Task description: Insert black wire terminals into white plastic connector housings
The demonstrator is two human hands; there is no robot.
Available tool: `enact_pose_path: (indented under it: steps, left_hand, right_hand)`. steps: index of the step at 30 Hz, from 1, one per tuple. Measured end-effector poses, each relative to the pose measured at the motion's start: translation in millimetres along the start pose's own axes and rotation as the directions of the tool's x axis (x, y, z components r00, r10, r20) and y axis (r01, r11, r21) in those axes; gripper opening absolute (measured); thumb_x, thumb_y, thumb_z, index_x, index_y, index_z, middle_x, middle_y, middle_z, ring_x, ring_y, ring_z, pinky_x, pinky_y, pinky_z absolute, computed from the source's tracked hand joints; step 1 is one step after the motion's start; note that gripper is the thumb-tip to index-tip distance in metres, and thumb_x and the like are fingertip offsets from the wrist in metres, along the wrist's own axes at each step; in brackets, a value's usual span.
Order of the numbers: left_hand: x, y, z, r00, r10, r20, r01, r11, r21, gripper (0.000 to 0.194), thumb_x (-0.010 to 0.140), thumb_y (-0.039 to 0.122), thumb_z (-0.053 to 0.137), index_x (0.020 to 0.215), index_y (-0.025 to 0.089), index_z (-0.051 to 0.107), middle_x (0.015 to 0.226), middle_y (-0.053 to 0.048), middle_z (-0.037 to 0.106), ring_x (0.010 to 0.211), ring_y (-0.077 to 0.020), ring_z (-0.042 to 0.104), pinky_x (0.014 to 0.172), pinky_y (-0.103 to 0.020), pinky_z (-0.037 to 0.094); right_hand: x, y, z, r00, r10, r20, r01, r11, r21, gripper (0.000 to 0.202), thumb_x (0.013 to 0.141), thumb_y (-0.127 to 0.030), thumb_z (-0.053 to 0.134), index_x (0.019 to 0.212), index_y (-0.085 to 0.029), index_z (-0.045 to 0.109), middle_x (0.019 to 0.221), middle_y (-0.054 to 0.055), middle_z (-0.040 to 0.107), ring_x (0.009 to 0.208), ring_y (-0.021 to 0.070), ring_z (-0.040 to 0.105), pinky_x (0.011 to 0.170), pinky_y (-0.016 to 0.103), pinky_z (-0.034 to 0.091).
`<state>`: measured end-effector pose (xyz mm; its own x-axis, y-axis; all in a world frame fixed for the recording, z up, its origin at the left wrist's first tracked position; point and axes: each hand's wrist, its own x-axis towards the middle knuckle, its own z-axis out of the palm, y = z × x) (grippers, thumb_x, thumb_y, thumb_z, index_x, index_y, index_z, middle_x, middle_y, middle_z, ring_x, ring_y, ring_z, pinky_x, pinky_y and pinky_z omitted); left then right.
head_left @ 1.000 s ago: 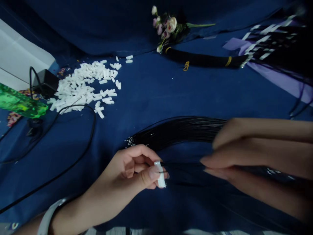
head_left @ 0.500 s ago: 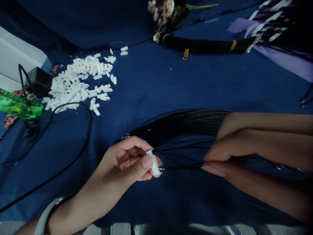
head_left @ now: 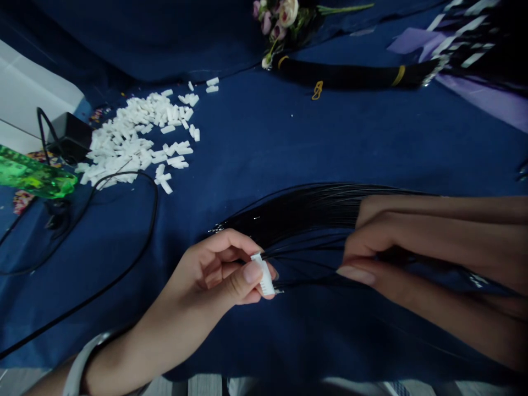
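Between thumb and fingers, my left hand (head_left: 223, 275) pinches a small white connector housing (head_left: 265, 278). A few thin black wires run from its right side toward my right hand (head_left: 383, 247), whose thumb and index finger are pressed together on a black wire (head_left: 317, 283). One wire end with a shiny metal tip (head_left: 279, 291) lies just beside the lower end of the housing; I cannot tell if it is inside. Behind both hands lies a thick bundle of loose black wires (head_left: 305, 206), its metal tips at the left.
White connector housings (head_left: 127, 132) are heaped at the left, near a black cable (head_left: 154, 220), a black box (head_left: 72, 135) and a green object (head_left: 37, 173). Farther back are a banded wire bundle (head_left: 342, 74), a yellow rubber band (head_left: 317, 90), artificial flowers (head_left: 284, 16) and purple sheeting (head_left: 482, 102).
My right hand has shifted slightly left and its fingers have closed in more. The metal tip near the housing sits a little lower and farther right. The whole view has drifted slightly.
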<state>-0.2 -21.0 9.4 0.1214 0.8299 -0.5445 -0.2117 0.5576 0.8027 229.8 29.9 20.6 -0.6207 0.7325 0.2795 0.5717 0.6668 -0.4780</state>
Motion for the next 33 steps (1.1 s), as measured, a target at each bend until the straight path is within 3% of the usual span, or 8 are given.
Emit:
enact_pose_path:
  steps: [3, 10, 20, 33]
  left_hand:
    - [0, 0, 0.4, 1.0, -0.003, 0.003, 0.003, 1.0, 0.004, 0.008, 0.085, 0.028, 0.079, 0.083, 0.023, 0.074, 0.073, 0.006, 0.078, 0.067, -0.0042, 0.072, 0.062, -0.005, 0.053]
    - [0, 1, 1.2, 0.999, -0.02, -0.028, 0.019, 1.0, -0.023, 0.008, 0.082, 0.026, 0.082, 0.082, 0.022, 0.075, 0.07, 0.006, 0.078, 0.064, -0.004, 0.072, 0.059, -0.004, 0.053]
    - [0, 1, 3.0, 0.999, -0.013, -0.034, 0.013, 1.0, -0.021, 0.007, 0.082, 0.026, 0.081, 0.081, 0.022, 0.075, 0.071, 0.006, 0.078, 0.064, -0.0046, 0.073, 0.06, -0.004, 0.054]
    - [-1, -1, 1.4, 0.999, 0.019, -0.043, -0.018, 1.0, 0.013, 0.006, 0.084, 0.027, 0.08, 0.082, 0.024, 0.076, 0.073, 0.006, 0.078, 0.068, -0.0048, 0.073, 0.061, -0.004, 0.054]
  right_hand:
    - [1, -1, -6, 0.996, 0.032, 0.088, -0.038, 0.997, 0.066, 0.014, 0.1, -0.027, 0.054, 0.087, -0.029, 0.057, 0.079, -0.003, 0.061, 0.06, 0.0111, 0.055, 0.048, 0.026, 0.042]
    - [4, 14, 8, 0.984, -0.155, -0.091, 0.153, 0.988, -0.021, 0.016, 0.1, -0.032, 0.053, 0.085, -0.029, 0.055, 0.072, -0.004, 0.06, 0.05, 0.0088, 0.052, 0.036, 0.02, 0.039]
    - [0, 13, 12, 0.99, -0.099, -0.099, 0.09, 0.992, -0.088, 0.016, 0.101, -0.035, 0.051, 0.086, -0.029, 0.054, 0.071, -0.006, 0.061, 0.05, 0.0093, 0.052, 0.042, 0.023, 0.04]
    - [2, 13, 15, 0.991, -0.107, -0.083, 0.097, 0.989, -0.109, 0.017, 0.101, -0.033, 0.052, 0.086, -0.026, 0.054, 0.071, -0.005, 0.061, 0.05, 0.0084, 0.051, 0.041, 0.022, 0.039]
